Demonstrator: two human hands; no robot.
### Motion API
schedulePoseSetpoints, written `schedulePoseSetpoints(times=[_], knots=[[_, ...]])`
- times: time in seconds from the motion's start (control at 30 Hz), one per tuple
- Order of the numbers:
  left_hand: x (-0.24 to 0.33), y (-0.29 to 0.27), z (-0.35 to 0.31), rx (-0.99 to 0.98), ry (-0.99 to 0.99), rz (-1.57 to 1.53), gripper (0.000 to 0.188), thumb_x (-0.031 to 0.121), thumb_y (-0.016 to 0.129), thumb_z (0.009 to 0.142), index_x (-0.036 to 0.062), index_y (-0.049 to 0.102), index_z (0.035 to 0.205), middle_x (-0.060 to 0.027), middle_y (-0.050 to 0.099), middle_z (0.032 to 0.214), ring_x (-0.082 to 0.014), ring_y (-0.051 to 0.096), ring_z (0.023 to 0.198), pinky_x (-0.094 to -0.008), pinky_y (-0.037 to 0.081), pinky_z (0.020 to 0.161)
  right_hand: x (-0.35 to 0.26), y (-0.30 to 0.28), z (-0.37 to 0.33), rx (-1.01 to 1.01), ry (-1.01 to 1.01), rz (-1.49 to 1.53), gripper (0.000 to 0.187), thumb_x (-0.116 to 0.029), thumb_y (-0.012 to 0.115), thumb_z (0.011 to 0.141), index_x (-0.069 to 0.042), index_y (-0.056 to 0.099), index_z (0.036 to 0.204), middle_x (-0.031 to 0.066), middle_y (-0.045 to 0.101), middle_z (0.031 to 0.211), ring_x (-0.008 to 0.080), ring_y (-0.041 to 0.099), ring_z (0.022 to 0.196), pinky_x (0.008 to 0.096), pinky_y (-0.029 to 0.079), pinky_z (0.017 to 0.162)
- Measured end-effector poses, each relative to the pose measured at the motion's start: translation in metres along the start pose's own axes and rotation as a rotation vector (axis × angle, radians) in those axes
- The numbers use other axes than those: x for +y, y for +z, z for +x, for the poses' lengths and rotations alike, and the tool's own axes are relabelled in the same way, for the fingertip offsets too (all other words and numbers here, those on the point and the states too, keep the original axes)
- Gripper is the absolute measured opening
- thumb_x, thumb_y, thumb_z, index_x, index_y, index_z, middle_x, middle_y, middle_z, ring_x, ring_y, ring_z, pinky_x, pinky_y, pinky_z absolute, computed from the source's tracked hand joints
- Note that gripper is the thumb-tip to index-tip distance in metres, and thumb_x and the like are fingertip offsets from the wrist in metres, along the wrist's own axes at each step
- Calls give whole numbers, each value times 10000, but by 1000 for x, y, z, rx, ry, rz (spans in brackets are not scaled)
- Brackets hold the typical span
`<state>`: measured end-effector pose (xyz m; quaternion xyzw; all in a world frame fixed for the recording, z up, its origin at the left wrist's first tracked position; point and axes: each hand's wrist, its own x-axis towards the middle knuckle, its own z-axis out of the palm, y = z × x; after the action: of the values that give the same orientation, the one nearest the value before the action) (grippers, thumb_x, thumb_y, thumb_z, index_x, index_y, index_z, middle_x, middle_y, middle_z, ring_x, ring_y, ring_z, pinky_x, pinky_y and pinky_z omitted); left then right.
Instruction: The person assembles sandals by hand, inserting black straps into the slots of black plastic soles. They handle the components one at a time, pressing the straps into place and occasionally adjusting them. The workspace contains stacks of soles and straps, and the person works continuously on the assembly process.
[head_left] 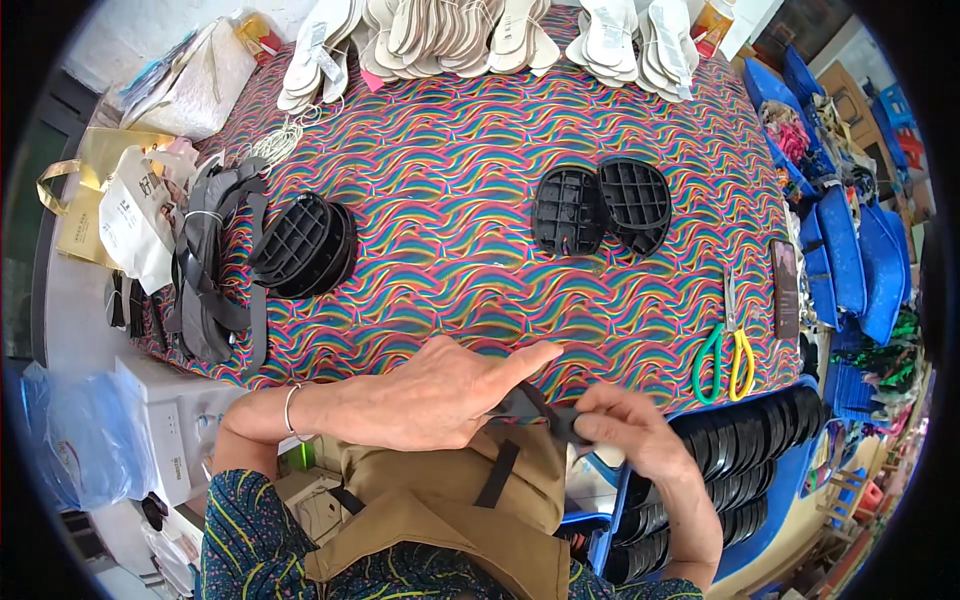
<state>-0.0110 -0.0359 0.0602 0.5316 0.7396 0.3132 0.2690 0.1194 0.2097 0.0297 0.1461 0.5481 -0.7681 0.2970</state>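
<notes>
Close to my body at the table's near edge, my left hand (430, 395) is closed round one end of a dark strap (522, 404), its index finger stretched out to the right. My right hand (635, 425) pinches the other end between thumb and fingers. Part of the strap is hidden behind the left hand. Farther up the table lie ribbed black sole pieces: a stacked group (300, 245) at left, and two pieces, one (568, 210) partly overlapped by the other (637, 200), right of the middle.
Scissors (741, 370) with green and yellow handles and a phone (787, 290) lie at right. Below them a blue tray (755, 535) holds rows of black pieces. Tied dark straps (215, 300) and bags (140, 215) are at left; pale insole stacks (430, 40) line the far edge.
</notes>
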Motion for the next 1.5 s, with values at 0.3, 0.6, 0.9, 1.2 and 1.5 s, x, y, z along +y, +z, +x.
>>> schedulePoseSetpoints(times=[0.3,0.6,0.9,1.2,1.5], knots=[[7,19,-6,130,-108,-342,796,-25,641,850,130,253,1528,-210,661,1151,-346,689,726,-423,521,585,-46,-7,-23,389,-320,-357,40,18,691,882,21,672,917,-16,650,753,38,565,667,198,436,582],[11,20,-14,406,-13,-533,322,-42,706,853,5,678,1170,-133,716,1115,-198,724,908,-290,585,767,3,3,-17,300,-436,118,160,37,704,877,-10,625,1007,37,689,837,49,614,723,189,471,646],[12,25,-16,623,-91,-598,311,-37,720,854,-26,660,1159,-138,708,1112,-193,702,974,-293,565,836,45,39,-3,317,-489,464,169,11,704,885,-20,603,1017,15,658,871,48,593,764,208,467,703],[10,38,-4,754,-224,-824,371,-17,722,861,-17,610,1214,-102,668,1140,-158,656,1018,-295,527,895,66,85,32,413,-623,594,171,-47,651,940,-40,511,1037,-17,523,784,36,471,680,199,392,633],[7,42,21,827,-213,-904,341,-51,660,871,-10,614,1207,-78,662,1100,-142,643,1018,-281,517,902,59,81,58,505,-711,634,189,-106,611,976,-45,474,1091,-12,529,889,42,491,754,196,412,706]])
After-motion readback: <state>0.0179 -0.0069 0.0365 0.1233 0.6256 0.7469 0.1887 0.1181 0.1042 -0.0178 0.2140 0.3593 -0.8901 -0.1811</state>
